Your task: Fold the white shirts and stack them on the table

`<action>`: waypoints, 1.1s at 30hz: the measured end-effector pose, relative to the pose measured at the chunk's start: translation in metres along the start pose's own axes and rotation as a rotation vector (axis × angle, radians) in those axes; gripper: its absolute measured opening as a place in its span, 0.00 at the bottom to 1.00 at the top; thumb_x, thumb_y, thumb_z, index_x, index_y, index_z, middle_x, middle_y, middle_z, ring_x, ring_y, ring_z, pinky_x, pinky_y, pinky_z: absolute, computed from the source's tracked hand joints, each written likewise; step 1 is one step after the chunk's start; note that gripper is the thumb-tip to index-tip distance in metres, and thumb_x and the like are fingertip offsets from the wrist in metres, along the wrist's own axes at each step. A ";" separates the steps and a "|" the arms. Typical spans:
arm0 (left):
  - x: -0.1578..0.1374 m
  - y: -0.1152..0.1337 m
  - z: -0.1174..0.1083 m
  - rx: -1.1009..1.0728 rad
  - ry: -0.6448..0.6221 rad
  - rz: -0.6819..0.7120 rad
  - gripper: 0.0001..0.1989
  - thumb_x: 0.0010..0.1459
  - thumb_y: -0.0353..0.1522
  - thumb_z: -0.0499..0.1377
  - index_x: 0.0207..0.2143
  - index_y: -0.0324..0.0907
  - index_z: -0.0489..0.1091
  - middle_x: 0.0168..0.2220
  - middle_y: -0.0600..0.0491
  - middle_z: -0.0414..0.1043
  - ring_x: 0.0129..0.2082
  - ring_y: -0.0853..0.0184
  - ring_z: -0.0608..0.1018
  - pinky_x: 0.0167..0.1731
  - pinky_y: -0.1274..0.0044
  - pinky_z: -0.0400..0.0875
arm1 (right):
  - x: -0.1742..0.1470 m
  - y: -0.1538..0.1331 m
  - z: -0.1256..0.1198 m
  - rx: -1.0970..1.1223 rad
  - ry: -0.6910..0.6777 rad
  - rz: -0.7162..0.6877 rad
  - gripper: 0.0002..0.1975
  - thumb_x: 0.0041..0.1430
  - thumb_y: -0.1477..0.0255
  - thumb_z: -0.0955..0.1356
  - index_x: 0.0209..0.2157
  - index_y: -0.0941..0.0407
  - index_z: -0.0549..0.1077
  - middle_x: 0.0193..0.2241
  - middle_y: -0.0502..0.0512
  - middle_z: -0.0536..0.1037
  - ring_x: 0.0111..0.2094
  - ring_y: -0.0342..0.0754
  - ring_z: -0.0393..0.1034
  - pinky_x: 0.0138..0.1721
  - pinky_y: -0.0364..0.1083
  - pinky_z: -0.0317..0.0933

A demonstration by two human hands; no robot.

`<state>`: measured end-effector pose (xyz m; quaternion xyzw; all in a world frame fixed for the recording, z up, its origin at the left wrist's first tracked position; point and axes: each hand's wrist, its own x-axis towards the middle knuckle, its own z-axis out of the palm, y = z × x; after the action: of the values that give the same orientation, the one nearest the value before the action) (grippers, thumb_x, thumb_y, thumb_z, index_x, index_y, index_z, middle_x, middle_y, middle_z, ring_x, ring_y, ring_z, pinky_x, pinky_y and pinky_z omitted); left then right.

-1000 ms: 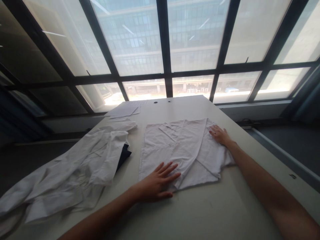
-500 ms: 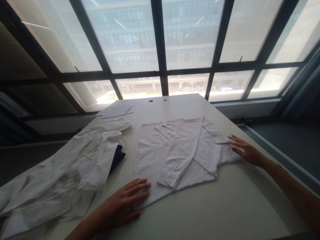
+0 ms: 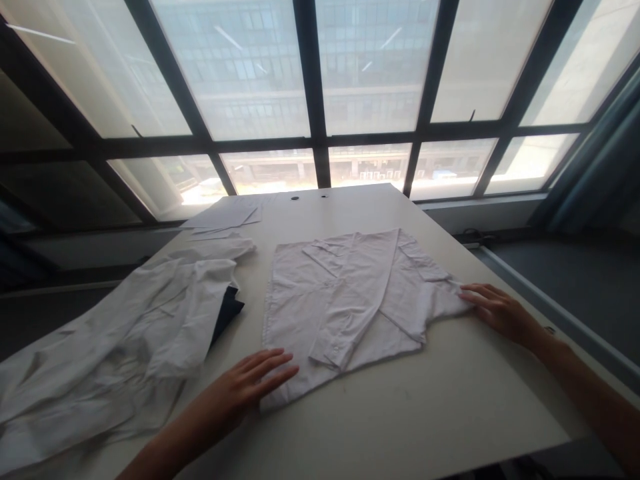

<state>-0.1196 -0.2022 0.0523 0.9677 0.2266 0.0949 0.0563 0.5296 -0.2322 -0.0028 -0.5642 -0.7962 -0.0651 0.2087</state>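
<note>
A white button-up shirt (image 3: pixel 295 313) lies on the table with a sleeve folded diagonally across its front, the buttoned cuff near the lower edge. My left hand (image 3: pixel 250 383) rests at the shirt's lower left corner, fingers stretched out over the cloth. At the narrow right end of the shirt, my right hand (image 3: pixel 503 317) touches the fabric with its fingertips, fingers extended and fairly close together. Its thumb is hidden from sight.
Left of the shirt, a crumpled heap of white garments (image 3: pixel 125 333) spreads over the table, with a dark blue piece (image 3: pixel 227 313) poking out. Paper sheets (image 3: pixel 220 217) lie at the far left of the white table (image 3: pixel 400 427). Large windows (image 3: pixel 370 67) stand behind.
My right hand's fingers have drawn closer together at the shirt's end. My left hand has shifted slightly, fingers still stretched. The whole view has moved a little; the shirt keeps its folds.
</note>
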 end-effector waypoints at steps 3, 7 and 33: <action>0.003 -0.003 0.006 -0.018 0.024 0.004 0.38 0.61 0.16 0.46 0.66 0.57 0.62 0.62 0.54 0.69 0.62 0.60 0.71 0.60 0.64 0.69 | 0.000 0.006 0.006 0.025 0.025 -0.010 0.19 0.63 0.73 0.62 0.50 0.47 0.78 0.51 0.55 0.79 0.52 0.57 0.73 0.53 0.58 0.69; 0.003 -0.008 0.009 -0.146 0.058 0.003 0.31 0.63 0.18 0.47 0.60 0.54 0.70 0.58 0.51 0.73 0.60 0.61 0.73 0.58 0.66 0.72 | -0.004 0.014 0.010 0.139 0.112 0.024 0.12 0.64 0.64 0.66 0.45 0.46 0.80 0.47 0.54 0.81 0.49 0.58 0.75 0.50 0.58 0.71; 0.086 -0.093 0.018 -0.353 0.470 -0.959 0.26 0.54 0.53 0.55 0.22 0.39 0.68 0.21 0.56 0.64 0.24 0.68 0.66 0.25 0.78 0.55 | 0.110 0.026 0.040 0.532 0.221 0.608 0.19 0.47 0.55 0.73 0.30 0.57 0.81 0.28 0.57 0.83 0.32 0.54 0.77 0.35 0.48 0.68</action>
<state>-0.0801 -0.0821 0.0345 0.6851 0.6284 0.3080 0.2022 0.5123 -0.1133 0.0022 -0.6897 -0.5552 0.1472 0.4410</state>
